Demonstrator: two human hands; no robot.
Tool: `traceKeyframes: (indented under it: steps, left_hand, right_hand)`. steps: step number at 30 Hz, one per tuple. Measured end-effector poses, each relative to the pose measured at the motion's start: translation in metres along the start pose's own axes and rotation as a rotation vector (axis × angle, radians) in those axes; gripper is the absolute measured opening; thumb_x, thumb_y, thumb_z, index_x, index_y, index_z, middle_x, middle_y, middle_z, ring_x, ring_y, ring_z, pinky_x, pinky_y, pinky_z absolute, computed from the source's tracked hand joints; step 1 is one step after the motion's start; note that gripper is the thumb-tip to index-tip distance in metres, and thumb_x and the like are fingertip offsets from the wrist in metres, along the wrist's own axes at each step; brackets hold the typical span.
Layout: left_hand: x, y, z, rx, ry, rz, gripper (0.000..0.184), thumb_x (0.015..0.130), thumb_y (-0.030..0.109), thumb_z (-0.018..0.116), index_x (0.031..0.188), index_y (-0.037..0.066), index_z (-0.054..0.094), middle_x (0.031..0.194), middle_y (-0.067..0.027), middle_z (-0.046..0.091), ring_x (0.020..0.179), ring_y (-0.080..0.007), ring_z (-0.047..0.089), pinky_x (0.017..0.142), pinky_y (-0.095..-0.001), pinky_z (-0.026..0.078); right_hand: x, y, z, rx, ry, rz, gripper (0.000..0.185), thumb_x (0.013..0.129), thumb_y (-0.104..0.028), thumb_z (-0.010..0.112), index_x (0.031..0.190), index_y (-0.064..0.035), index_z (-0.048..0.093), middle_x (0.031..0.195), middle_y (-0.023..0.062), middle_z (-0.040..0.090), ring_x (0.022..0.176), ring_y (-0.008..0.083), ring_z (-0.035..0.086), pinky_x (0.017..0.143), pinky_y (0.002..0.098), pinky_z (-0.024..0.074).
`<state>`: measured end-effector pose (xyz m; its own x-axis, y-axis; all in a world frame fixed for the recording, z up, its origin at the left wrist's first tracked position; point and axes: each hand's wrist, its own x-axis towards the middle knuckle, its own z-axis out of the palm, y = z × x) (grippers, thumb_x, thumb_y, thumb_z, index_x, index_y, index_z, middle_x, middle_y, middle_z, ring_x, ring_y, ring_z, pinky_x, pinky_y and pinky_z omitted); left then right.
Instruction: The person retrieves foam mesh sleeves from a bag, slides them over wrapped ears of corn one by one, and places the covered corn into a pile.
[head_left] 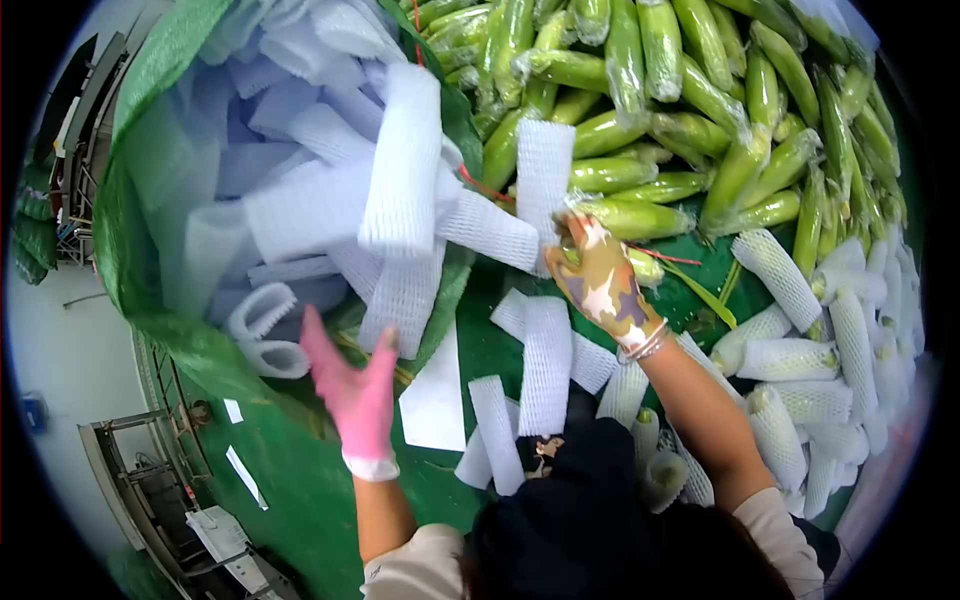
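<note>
My left hand [350,385], in a pink glove, has its thumb and fingers spread apart. It is at the lower edge of a green woven bag [150,310], beside a curled white foam net sleeve [270,345] and below a bigger pile of them. My right hand [605,280] wears a camouflage-patterned glove with bracelets at the wrist. Its fingers are bent in against the right edge of a flat foam net sleeve [545,170]. Just behind those fingers lies a film-wrapped corn cob [640,218]; another cob's end shows under the hand.
Film-wrapped green corn [660,60] is heaped at the back right. Cobs in foam sleeves [800,360] are piled along the right. Loose sleeves [545,350] and a white sheet [437,395] lie on the green floor [330,540]. A dark-covered head [570,510] fills the bottom middle.
</note>
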<state>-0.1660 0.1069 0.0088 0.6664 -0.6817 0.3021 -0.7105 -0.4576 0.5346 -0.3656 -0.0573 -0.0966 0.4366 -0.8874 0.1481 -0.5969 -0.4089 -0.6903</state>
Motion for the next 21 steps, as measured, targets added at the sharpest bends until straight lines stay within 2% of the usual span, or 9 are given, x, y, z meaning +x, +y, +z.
traceKeyframes:
  steps: [4, 7, 9, 11, 12, 14, 17, 19, 21]
  left_hand:
    - [-0.084, 0.015, -0.012, -0.173, -0.302, -0.157, 0.058, 0.075, 0.009, 0.073, 0.125, -0.003, 0.046, 0.118, -0.0165, 0.051, 0.096, -0.0295, 0.057, 0.084, -0.039, 0.047]
    - [-0.152, -0.025, 0.037, 0.126, -0.615, -0.183, 0.07, 0.073, 0.028, 0.074, 0.127, -0.001, 0.041, 0.116, -0.0215, 0.051, 0.094, -0.0393, 0.059, 0.079, -0.045, 0.049]
    - [-0.185, -0.073, 0.074, 0.3, -0.756, -0.216, 0.072, 0.071, 0.038, 0.074, 0.123, 0.0, 0.041, 0.119, -0.0242, 0.049, 0.094, -0.0441, 0.058, 0.079, -0.0469, 0.049]
    - [-0.189, -0.086, 0.106, 0.231, -0.727, -0.206, 0.065, 0.07, 0.037, 0.075, 0.114, 0.002, 0.044, 0.115, -0.0256, 0.052, 0.094, -0.0448, 0.058, 0.08, -0.0454, 0.048]
    - [-0.195, -0.143, 0.135, 0.013, -0.703, 0.055, 0.054, 0.072, 0.034, 0.073, 0.106, 0.003, 0.046, 0.106, -0.0258, 0.057, 0.094, -0.0431, 0.058, 0.079, -0.0453, 0.047]
    - [-0.136, -0.065, 0.125, -0.139, -0.55, -0.154, 0.044, 0.077, 0.023, 0.068, 0.11, 0.002, 0.048, 0.103, -0.0232, 0.06, 0.094, -0.0391, 0.06, 0.08, -0.0427, 0.047]
    - [-0.08, -0.055, 0.158, -0.249, -0.392, -0.01, 0.065, 0.073, 0.014, 0.07, 0.127, -0.003, 0.04, 0.113, -0.022, 0.056, 0.105, -0.0384, 0.054, 0.093, -0.0417, 0.042]
    - [-0.068, 0.004, 0.137, 0.098, -0.277, 0.201, 0.07, 0.073, 0.014, 0.072, 0.131, -0.004, 0.037, 0.119, -0.0217, 0.052, 0.113, -0.0398, 0.047, 0.098, -0.0428, 0.037]
    - [-0.076, 0.052, 0.109, -0.035, -0.168, 0.359, 0.069, 0.075, 0.016, 0.073, 0.131, -0.005, 0.039, 0.124, -0.0211, 0.049, 0.116, -0.0407, 0.044, 0.1, -0.0443, 0.034]
  right_hand:
    - [-0.053, 0.01, 0.022, -0.202, -0.467, 0.249, 0.069, 0.082, -0.058, 0.058, 0.115, 0.0016, 0.046, 0.101, 0.0248, 0.058, 0.093, 0.0359, 0.061, 0.073, 0.0426, 0.0517]
    - [-0.081, 0.034, 0.081, -0.054, -0.51, 0.252, 0.064, 0.082, -0.048, 0.062, 0.118, 0.0024, 0.046, 0.109, 0.0232, 0.056, 0.096, 0.0358, 0.061, 0.081, 0.0399, 0.051]
    - [-0.112, 0.061, 0.127, 0.112, 0.04, 0.009, 0.054, 0.077, -0.03, 0.067, 0.121, -0.0039, 0.048, 0.108, 0.0153, 0.06, 0.098, 0.0345, 0.059, 0.085, 0.0398, 0.0481]
    - [-0.109, 0.058, 0.072, 0.43, -0.04, 0.294, 0.051, 0.079, -0.021, 0.067, 0.123, -0.0017, 0.05, 0.11, 0.0168, 0.062, 0.098, 0.0325, 0.06, 0.088, 0.0372, 0.0471]
    - [-0.11, 0.065, 0.047, 0.594, 0.015, 0.389, 0.049, 0.08, -0.02, 0.067, 0.123, -0.0017, 0.05, 0.109, 0.0152, 0.062, 0.097, 0.0289, 0.06, 0.087, 0.0363, 0.0476]
    - [-0.104, 0.079, -0.004, 1.059, 0.139, 0.513, 0.045, 0.082, -0.017, 0.067, 0.121, -0.0024, 0.051, 0.108, 0.0119, 0.062, 0.095, 0.0219, 0.06, 0.085, 0.0338, 0.0487]
    - [-0.104, 0.092, -0.049, 1.713, 0.23, 0.55, 0.024, 0.086, -0.004, 0.062, 0.108, -0.0081, 0.052, 0.104, 0.0057, 0.06, 0.093, 0.0146, 0.06, 0.083, 0.0285, 0.0513]
    - [-0.114, 0.097, -0.053, 1.853, 0.172, 0.616, 0.021, 0.087, -0.004, 0.062, 0.103, -0.0105, 0.05, 0.1, 0.0027, 0.06, 0.091, 0.0139, 0.06, 0.079, 0.029, 0.053]
    - [-0.119, 0.088, -0.052, 1.875, 0.028, 0.536, 0.014, 0.091, -0.012, 0.059, 0.103, -0.0097, 0.053, 0.098, 0.002, 0.06, 0.087, 0.0135, 0.061, 0.075, 0.0293, 0.0537]
